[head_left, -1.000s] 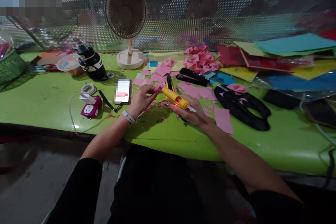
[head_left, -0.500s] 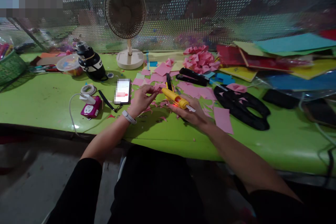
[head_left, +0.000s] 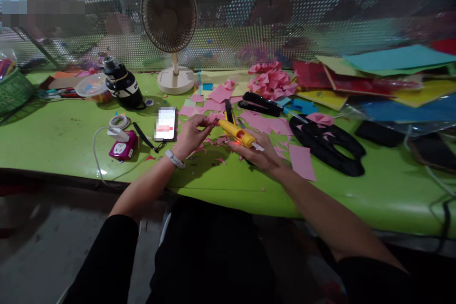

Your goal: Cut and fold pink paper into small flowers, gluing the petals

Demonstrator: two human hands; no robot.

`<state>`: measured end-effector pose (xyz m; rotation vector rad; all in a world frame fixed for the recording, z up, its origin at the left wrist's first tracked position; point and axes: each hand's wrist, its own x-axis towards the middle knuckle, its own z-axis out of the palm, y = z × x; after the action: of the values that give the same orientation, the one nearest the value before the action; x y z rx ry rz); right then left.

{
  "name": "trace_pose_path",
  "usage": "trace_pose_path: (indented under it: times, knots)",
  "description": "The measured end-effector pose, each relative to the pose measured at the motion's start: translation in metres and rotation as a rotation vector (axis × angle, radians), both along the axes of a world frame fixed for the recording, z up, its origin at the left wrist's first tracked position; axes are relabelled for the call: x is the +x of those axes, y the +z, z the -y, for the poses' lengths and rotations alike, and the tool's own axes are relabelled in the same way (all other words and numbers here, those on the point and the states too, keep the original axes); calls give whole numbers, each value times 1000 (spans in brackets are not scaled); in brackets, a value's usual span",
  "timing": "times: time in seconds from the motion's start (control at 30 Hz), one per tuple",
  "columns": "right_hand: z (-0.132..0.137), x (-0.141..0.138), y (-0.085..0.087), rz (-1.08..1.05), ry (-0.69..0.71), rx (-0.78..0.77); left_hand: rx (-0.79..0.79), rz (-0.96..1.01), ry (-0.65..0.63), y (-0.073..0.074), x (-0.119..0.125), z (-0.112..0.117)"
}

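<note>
My right hand (head_left: 257, 150) is wrapped round a yellow hot glue gun (head_left: 235, 131), its red light lit and a clear glue stick poking out of the back. The dark nozzle points left, at a small pink paper piece (head_left: 214, 118) pinched in the fingertips of my left hand (head_left: 193, 137). Whether nozzle and paper touch, I cannot tell. Pink paper scraps (head_left: 221, 161) lie under and around both hands. Just behind the gun are a yellow-and-black cutter (head_left: 228, 110) and a black stapler (head_left: 261, 104). Folded pink paper pieces (head_left: 272, 80) form a heap farther back.
Left of my hands lie a phone (head_left: 166, 123), a purple plug adapter (head_left: 123, 146) with a white cable and a tape roll (head_left: 119, 122). A black bottle (head_left: 123, 85) and a fan (head_left: 175, 78) stand behind. Rightward are a black palette-shaped board (head_left: 329, 147) and coloured sheets (head_left: 395, 64).
Both hands stay almost where they were, with the glue gun against or near the pink piece. The whole view has shifted very slightly.
</note>
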<state>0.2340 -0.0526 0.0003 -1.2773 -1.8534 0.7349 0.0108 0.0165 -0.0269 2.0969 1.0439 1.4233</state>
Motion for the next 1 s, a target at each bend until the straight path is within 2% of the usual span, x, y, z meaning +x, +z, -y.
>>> trace_pose_path:
  times: [0.4,0.7,1.0]
  knots:
    - [-1,-1,-1,-9,9,-15,-4,28,6,-3,0,-2]
    - [-3,1,-6,-21,0,-2,-19,-12,4,2,0,1]
    - [-3,0,-5,-4,19,-30,-96,17,3,4,0,2]
